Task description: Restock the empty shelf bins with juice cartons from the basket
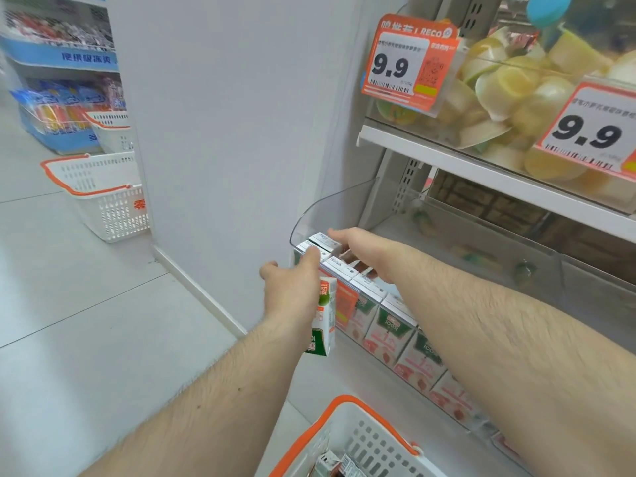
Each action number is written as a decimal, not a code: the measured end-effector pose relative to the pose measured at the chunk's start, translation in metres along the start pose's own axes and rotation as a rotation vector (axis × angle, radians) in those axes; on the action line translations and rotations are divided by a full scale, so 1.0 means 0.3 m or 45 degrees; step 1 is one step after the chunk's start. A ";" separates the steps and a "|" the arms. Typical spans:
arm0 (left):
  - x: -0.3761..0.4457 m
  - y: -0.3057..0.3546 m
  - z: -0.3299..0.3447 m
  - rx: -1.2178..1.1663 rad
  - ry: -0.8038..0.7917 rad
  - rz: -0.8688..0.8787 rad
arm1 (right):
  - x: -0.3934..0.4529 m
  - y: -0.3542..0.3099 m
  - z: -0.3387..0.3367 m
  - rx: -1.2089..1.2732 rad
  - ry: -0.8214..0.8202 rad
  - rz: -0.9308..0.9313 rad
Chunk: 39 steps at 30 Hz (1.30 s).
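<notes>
Both bare forearms reached forward. The left hand [292,290] was curled around something it held, thumb raised. The right hand [361,251] stretched farther ahead, palm down, its fingers mostly hidden.

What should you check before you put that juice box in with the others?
1. Left hand holds the juice carton firmly: ok.
2. Right hand rests on the cartons in the clear bin: ok.
3. Free slot at the bin's left end: cannot tell.
4. Row of cartons upright: ok.
5. More stock in the basket: ok, some packs show.
</notes>
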<state>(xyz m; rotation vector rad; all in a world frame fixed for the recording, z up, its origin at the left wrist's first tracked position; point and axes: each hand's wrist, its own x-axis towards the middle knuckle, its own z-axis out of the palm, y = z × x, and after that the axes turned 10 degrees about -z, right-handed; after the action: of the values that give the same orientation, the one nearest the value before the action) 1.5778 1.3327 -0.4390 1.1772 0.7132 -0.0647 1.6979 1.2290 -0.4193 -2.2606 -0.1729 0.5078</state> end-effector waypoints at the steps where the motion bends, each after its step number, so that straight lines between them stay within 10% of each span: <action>1: -0.002 0.004 -0.004 -0.046 0.007 0.025 | -0.022 -0.003 -0.004 -0.090 0.134 -0.080; 7: -0.087 -0.004 0.008 -0.268 -0.322 -0.112 | -0.380 0.008 0.011 0.082 0.835 -0.699; 18: -0.298 -0.129 0.147 -0.594 -1.235 -0.691 | -0.872 0.286 0.140 0.832 0.844 -0.519; 26: -0.417 -0.313 0.228 0.217 -0.884 -0.229 | -1.074 0.400 0.082 0.792 1.008 -0.403; 39: -0.653 -0.469 0.333 0.433 -1.254 -0.218 | -1.304 0.553 -0.124 0.562 1.156 -0.178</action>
<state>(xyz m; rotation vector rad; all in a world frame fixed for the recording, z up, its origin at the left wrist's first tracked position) 1.4154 1.1287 -0.4289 1.2185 -0.0861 -0.8748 1.3510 0.9817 -0.4006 -1.8189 0.2245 -0.5261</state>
